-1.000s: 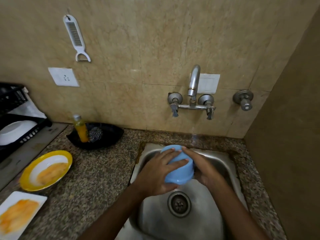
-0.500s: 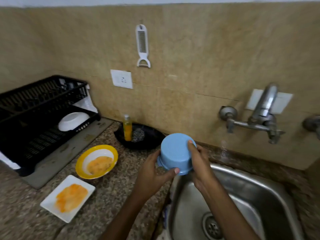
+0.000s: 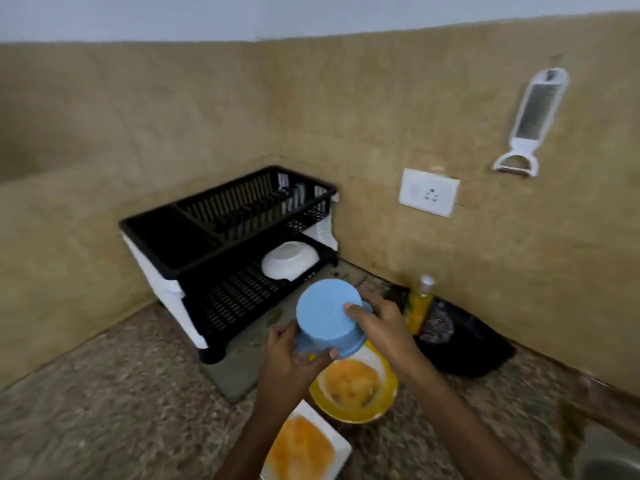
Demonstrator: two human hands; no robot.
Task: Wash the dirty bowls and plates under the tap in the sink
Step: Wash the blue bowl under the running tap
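A blue bowl (image 3: pixel 329 317), upside down, is held in the air at the centre of the frame. The left hand (image 3: pixel 291 358) grips its rim from below, with the thumb curled onto the side. The right hand (image 3: pixel 384 327) grips the far edge, thumb on the base. Just below them, on the counter (image 3: pixel 121 410), lie a yellow plate (image 3: pixel 349 415) and a white square plate (image 3: pixel 337 441) — both smeared orange. Behind, centre left, a black dish rack (image 3: pixel 242 242) holds a white bowl (image 3: pixel 289 261).

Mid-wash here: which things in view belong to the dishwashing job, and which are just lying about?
Job: blue bowl, gripped by left hand and right hand; dirty yellow plate; dirty white square plate; dish rack; soap bottle.
Lying about: wall grater; socket; white bowl already racked.
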